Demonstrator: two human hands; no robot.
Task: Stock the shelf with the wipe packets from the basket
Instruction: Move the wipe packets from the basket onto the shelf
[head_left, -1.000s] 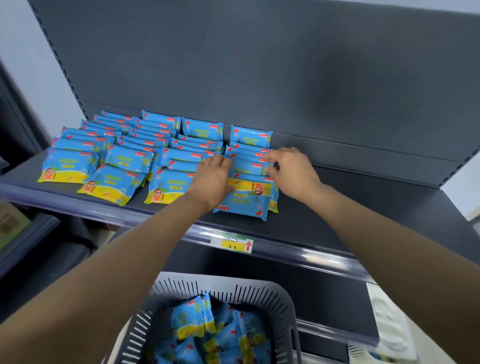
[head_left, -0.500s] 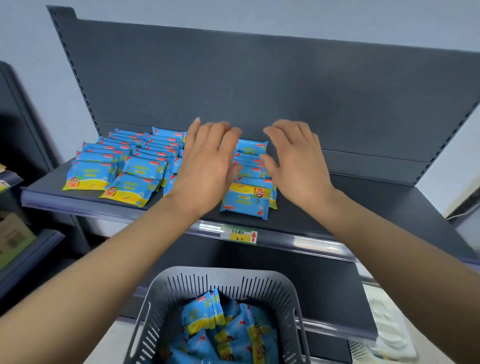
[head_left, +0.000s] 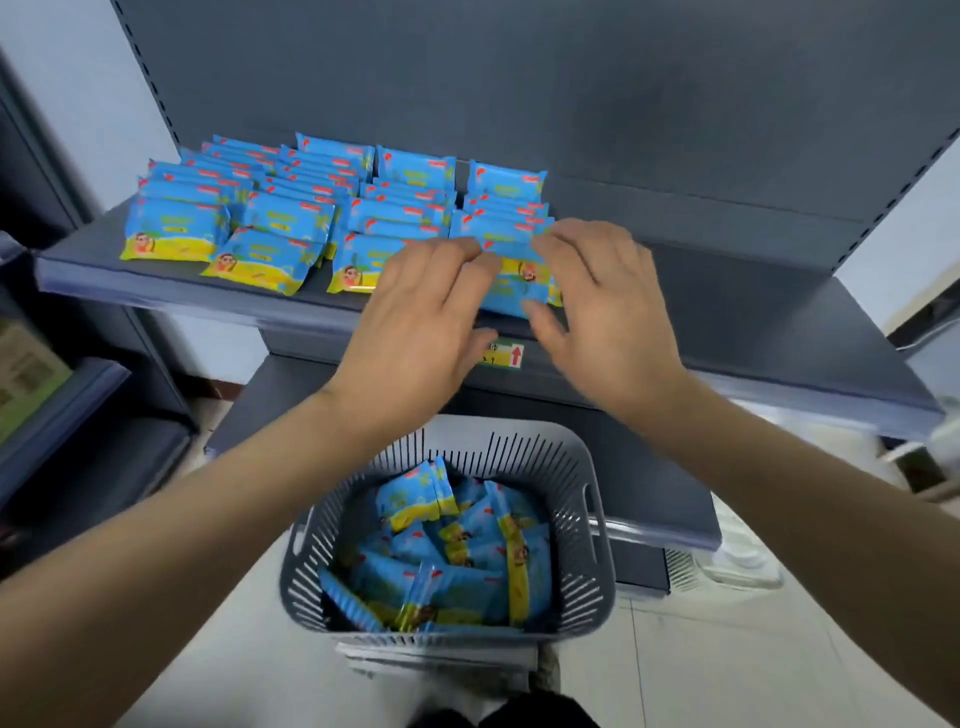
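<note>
While you face the shelf (head_left: 727, 322), your left hand (head_left: 421, 322) and right hand (head_left: 610, 312) hang side by side in front of its near edge, backs up, with a narrow gap between them. The fingers (head_left: 447, 260) of your left hand are loosely curved and slightly spread, and they hold nothing. The fingers (head_left: 571, 244) of your right hand are just as relaxed and a little apart, with the thumb pointing left toward the other hand.

Through the gap you can see the front packet (head_left: 511, 293) of the rightmost row, lying flat close to the shelf's near edge. You cannot tell whether any fingertip touches it or the packets behind it.

The wipe packets (head_left: 291, 218) already on the shelf lie in four rows on its left part, running from the near edge to the far back panel (head_left: 519, 78), each overlapping the next. A price label (head_left: 508, 356) with a red arrow sits on the shelf's front rail, partly hidden by your left hand.

Below the shelf and nearer to you is the grey slotted basket (head_left: 589, 519). More packets (head_left: 452, 551) are heaped loosely inside it, some standing on edge.
</note>
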